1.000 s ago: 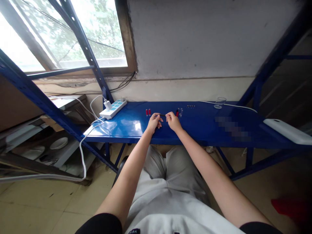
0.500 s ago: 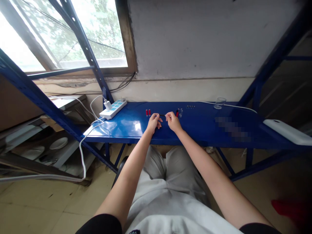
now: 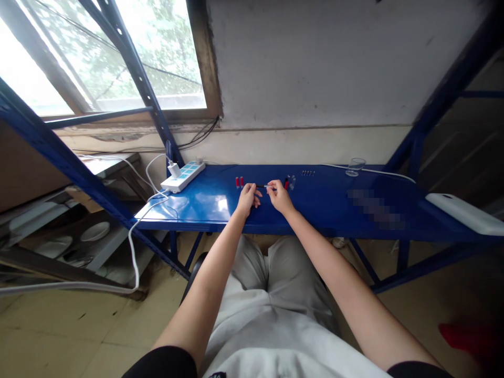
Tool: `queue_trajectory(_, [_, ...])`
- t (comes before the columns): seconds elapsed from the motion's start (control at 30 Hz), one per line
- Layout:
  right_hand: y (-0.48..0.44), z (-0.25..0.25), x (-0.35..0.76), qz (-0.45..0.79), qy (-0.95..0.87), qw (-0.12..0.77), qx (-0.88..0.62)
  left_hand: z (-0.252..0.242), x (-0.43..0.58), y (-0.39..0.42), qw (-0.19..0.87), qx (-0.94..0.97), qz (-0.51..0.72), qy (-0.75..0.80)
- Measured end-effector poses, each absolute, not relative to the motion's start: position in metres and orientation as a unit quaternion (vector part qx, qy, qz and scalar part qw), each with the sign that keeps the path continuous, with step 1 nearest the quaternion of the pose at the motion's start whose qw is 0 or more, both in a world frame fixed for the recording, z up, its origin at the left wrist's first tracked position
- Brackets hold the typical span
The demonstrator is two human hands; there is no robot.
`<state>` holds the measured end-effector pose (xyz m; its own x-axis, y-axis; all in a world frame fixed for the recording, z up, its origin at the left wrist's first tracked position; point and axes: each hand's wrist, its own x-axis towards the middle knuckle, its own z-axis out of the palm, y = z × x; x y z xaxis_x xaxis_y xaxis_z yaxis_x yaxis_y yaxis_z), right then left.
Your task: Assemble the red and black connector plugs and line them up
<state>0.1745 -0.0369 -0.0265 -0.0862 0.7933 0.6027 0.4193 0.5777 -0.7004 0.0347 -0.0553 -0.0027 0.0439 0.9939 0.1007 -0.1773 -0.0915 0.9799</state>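
My left hand (image 3: pixel 248 198) pinches one end of a thin dark rod (image 3: pixel 260 186), held level above the blue table (image 3: pixel 197 202). At the rod's other end, the fingers of my right hand (image 3: pixel 277 195) are closed on a small clear piece (image 3: pixel 268 186). Two small red pieces (image 3: pixel 239 182) stand left of my left hand. Just beyond my right hand are a red and black piece (image 3: pixel 286 183) and small clear pieces (image 3: pixel 292 182). Farther back lies a row of several tiny metallic pieces (image 3: pixel 308 173).
A white power strip (image 3: pixel 183 176) with a plug and cables lies at the table's left. Toward the back right stands a clear glass (image 3: pixel 355 166). A white flat object (image 3: pixel 464 212) lies at the right end. Blue rack posts rise at both sides.
My right hand has shifted slightly, and more of the clear piece now shows between its fingers and the dark rod. My left hand has hardly moved.
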Motion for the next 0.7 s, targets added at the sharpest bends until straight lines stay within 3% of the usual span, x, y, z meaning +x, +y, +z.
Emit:
queue_trajectory(0.37, [-0.0361, -0.0264, 0.1756, 0.153, -0.725, 0.506, -0.44, -0.0054, 0.0346, -0.0531, 0.522, 0.496, 0.556, 0.417])
queue_trajectory(0.7, [-0.0344, -0.0275, 0.1761, 0.154, -0.714, 0.521, -0.442, -0.0067, 0.0305, -0.0484, 0.464, 0.436, 0.635, 0.437])
